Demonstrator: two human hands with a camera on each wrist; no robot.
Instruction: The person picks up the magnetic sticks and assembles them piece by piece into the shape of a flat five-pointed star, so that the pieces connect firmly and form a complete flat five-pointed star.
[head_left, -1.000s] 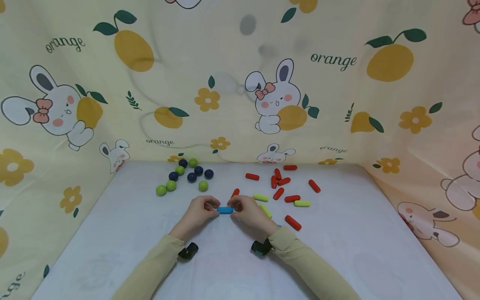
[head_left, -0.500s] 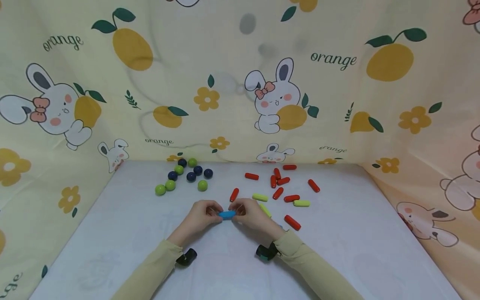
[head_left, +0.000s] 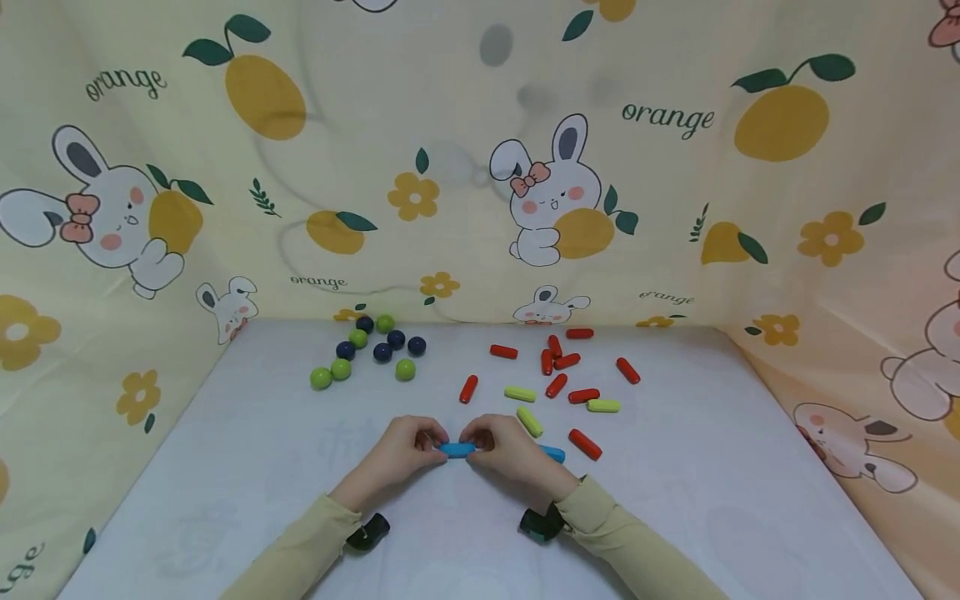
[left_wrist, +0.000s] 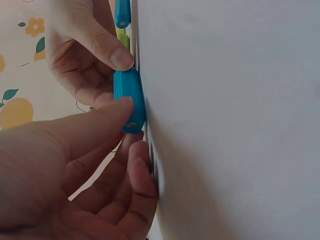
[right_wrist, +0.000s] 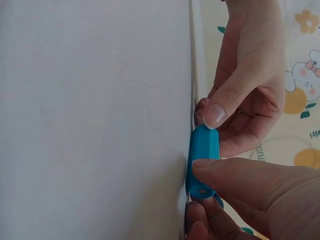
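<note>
My left hand and right hand meet over the near middle of the white table. Between them lies a short blue ribbed stick with a small hole in its end, held level near the tabletop. The left thumb and fingers pinch one end, as the left wrist view shows with the blue stick under the thumb. At the other end the right thumb and fingers pinch it too, the right thumb lying across its side. A second blue stick is partly hidden behind the right hand.
Several red sticks lie scattered to the right and back, among a few yellow-green sticks. At the back left are several navy balls and green balls. A patterned cloth rises behind the table.
Both hands have come toward the person with the blue stick between them. A red stick beyond them is uncovered, and more of the second blue stick shows.
</note>
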